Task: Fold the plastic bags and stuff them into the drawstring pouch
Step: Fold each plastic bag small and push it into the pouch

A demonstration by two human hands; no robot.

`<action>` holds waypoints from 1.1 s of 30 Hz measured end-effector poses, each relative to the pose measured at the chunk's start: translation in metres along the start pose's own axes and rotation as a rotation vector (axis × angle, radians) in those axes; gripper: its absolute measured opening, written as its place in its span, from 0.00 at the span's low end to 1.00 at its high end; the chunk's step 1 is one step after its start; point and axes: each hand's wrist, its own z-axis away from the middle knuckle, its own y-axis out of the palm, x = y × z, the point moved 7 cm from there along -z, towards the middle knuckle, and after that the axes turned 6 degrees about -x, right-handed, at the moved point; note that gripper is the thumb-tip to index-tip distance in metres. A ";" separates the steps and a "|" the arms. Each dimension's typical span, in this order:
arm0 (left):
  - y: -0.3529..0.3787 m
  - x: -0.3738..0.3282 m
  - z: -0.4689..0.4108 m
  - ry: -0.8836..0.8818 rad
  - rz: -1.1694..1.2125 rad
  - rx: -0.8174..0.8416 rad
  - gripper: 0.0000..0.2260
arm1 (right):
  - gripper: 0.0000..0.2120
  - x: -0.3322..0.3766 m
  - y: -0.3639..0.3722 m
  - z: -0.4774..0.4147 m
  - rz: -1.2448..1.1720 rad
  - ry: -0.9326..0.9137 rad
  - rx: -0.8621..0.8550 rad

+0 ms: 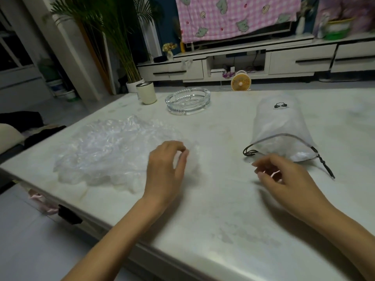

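glass ashtray [187, 103] and cream tumbler [146, 93] at the back of the pale counter [213, 209], little yellow fan [240, 80] on the floor behind, potted palm [121, 37], pink checked blanket [237, 15]

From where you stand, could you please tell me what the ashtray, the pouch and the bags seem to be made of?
Ashtray: clear glass, thick and ribbed, with bright glints.
Pouch: probably thin white fabric or nonwoven, matte and translucent, contents showing faintly through.
Bags: thin clear plastic film, crinkled and shiny.
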 end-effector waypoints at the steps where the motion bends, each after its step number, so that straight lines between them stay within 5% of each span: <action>1: 0.002 -0.011 0.006 -0.011 0.133 0.092 0.10 | 0.14 -0.001 -0.004 -0.002 -0.025 0.024 -0.033; 6: 0.019 -0.043 0.060 0.153 0.344 0.541 0.09 | 0.12 -0.005 -0.017 -0.007 -0.072 0.093 -0.157; 9: 0.015 -0.037 0.072 0.166 0.384 0.512 0.16 | 0.12 0.005 -0.012 -0.003 -0.088 0.074 -0.134; 11: 0.010 -0.028 0.071 0.010 0.436 0.395 0.13 | 0.09 0.008 0.001 0.003 -0.036 0.041 -0.043; 13: 0.005 -0.020 0.069 -0.194 0.467 0.276 0.12 | 0.16 -0.001 0.016 0.008 0.180 0.030 0.052; 15: 0.010 -0.016 0.071 -0.291 0.295 0.272 0.19 | 0.27 -0.011 0.023 0.011 0.418 0.047 0.123; 17: 0.025 -0.015 0.075 -0.284 -0.024 0.473 0.35 | 0.30 -0.013 0.021 0.012 0.480 0.111 0.121; 20: 0.037 -0.019 0.082 -0.235 -0.193 0.628 0.40 | 0.24 -0.013 0.019 0.012 0.222 0.226 0.102; 25: 0.024 -0.026 0.068 -0.384 0.197 0.410 0.26 | 0.08 -0.018 0.013 0.006 -0.071 0.334 0.087; 33: 0.014 0.004 0.057 -0.861 0.753 0.329 0.20 | 0.09 -0.023 0.001 0.002 -0.526 0.593 0.107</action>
